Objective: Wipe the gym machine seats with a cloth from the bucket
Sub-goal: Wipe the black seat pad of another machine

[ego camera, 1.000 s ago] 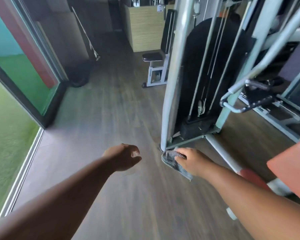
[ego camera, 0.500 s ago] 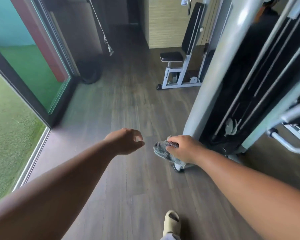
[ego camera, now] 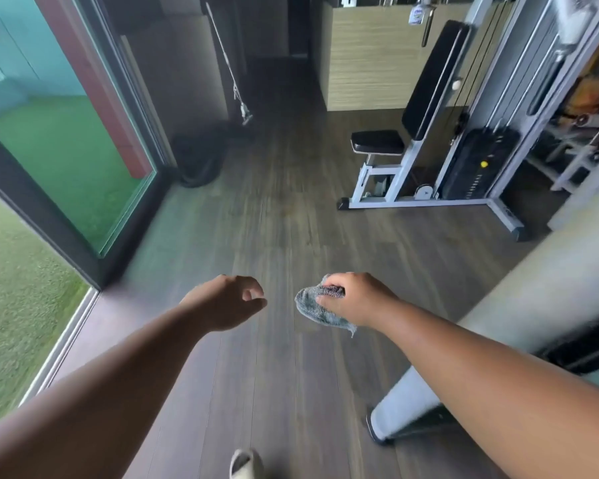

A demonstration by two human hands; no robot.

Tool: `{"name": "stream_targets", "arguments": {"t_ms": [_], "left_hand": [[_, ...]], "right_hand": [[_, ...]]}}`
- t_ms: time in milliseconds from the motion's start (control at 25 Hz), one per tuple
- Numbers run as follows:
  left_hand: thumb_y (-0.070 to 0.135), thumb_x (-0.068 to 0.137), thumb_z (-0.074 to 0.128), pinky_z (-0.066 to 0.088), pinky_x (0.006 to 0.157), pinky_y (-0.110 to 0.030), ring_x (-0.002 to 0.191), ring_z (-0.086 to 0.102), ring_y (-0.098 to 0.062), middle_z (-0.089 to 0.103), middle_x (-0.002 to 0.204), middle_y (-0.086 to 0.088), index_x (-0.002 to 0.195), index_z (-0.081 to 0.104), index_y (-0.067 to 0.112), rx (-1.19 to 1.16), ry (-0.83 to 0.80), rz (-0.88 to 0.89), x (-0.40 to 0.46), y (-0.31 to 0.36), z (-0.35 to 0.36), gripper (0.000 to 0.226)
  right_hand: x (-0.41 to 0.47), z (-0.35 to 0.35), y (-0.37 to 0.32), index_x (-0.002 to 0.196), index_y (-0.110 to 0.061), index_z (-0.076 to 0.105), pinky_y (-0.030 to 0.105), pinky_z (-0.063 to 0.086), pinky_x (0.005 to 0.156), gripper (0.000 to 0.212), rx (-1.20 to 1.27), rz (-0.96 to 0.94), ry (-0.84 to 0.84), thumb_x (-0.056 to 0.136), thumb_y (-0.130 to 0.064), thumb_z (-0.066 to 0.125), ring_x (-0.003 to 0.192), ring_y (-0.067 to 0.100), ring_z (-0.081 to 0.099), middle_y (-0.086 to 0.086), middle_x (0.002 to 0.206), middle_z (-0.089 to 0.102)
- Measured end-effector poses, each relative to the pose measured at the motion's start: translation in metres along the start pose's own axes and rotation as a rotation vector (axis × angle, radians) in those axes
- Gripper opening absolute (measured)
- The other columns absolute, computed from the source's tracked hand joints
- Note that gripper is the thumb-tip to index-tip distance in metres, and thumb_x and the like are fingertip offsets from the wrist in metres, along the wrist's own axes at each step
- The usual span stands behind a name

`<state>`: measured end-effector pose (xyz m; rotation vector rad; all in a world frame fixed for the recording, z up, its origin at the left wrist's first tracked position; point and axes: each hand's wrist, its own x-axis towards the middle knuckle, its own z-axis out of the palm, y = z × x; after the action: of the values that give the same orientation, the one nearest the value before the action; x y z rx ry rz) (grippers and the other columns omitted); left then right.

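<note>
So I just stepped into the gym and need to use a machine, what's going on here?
A person is walking across the wooden floor with a crumpled grey cloth gripped in the right hand. The left hand is held out in front, loosely curled and holding nothing. Ahead on the right stands a weight machine with a black seat and backrest; the cloth is not touching it, so that seat is not being wiped at this moment. No bucket is in view.

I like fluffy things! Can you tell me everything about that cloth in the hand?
The cloth is grey and fuzzy, like a small towel. It is bunched up, with a loose end hanging down. The right hand grips it from above, fingers curled round it. It hangs in the air above the wooden floor; only that hand touches it.
</note>
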<state>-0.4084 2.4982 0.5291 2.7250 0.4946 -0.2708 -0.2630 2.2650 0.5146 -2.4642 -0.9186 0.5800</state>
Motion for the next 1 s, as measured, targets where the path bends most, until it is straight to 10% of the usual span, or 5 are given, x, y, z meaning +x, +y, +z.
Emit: {"name": "stream_targets", "arguments": {"t_ms": [360,1000], "left_hand": [[0.059,0.09,0.054,0.057,0.081,-0.031,0.088,0.064,-0.003,0.068,0.104,0.019,0.111,0.063,0.045,0.052,-0.103,0.163,0.288,-0.063,-0.095,0.026],[0.063,0.09,0.05,0.053,0.081,-0.028,0.091,0.064,-0.003,0.067,0.108,0.021,0.116,0.061,0.046,0.076,-0.161,0.256,0.77,0.038,-0.193,0.034]], "right_hand": [[0.23,-0.068,0.029,0.109,-0.042,0.063,0.032,0.056,0.082,0.05,0.097,0.22,0.152,0.068,-0.068,0.053,0.087,0.007,0.065,-0.019,0.098,0.07],[0.61,-0.274,0.19,0.082,-0.032,0.056,0.025,0.034,0.051,0.025,0.068,0.259,0.137,0.077,-0.056,0.053,0.053,0.002,0.046,-0.018,0.068,0.057]]}}
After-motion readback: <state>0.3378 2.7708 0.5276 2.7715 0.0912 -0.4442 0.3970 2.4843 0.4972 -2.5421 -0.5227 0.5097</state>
